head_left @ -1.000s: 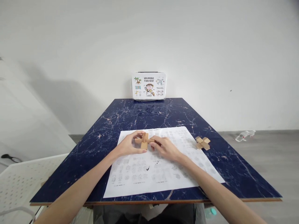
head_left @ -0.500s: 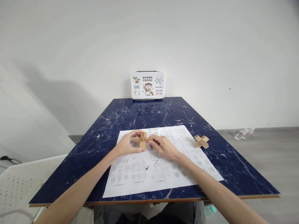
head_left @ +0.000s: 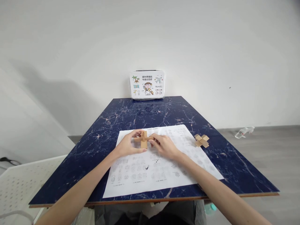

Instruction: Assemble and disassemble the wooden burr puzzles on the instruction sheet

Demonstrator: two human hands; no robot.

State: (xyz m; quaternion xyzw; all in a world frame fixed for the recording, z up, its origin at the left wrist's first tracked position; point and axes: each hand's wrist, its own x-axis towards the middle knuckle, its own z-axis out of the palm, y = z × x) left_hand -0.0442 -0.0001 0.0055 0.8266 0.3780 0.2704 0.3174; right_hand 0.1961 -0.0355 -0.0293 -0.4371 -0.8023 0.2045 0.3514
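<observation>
Over the paper sheet, both hands hold a light-brown wooden burr puzzle (head_left: 143,143) made of crossing pieces. My left hand (head_left: 127,144) is closed around its left side, with the thumb along the near end and the fingers at the far end. From the right, my right hand (head_left: 165,146) pinches the arm of the puzzle that sticks out that way. Fingers hide parts of both side arms. A second wooden burr puzzle (head_left: 201,141), cross-shaped, lies at the sheet's right edge, apart from my hands.
A white printed instruction sheet (head_left: 140,184) lies on the blue marbled table (head_left: 150,117). At the far edge a white cartoon-printed case (head_left: 147,85) stands against the wall. A perforated white surface (head_left: 25,181) is at lower left. A clear plastic bottle (head_left: 244,132) lies on the floor at right.
Both hands keep their hold on the puzzle, which has barely shifted. The right fingers have moved very slightly. The whole view has shifted a little.
</observation>
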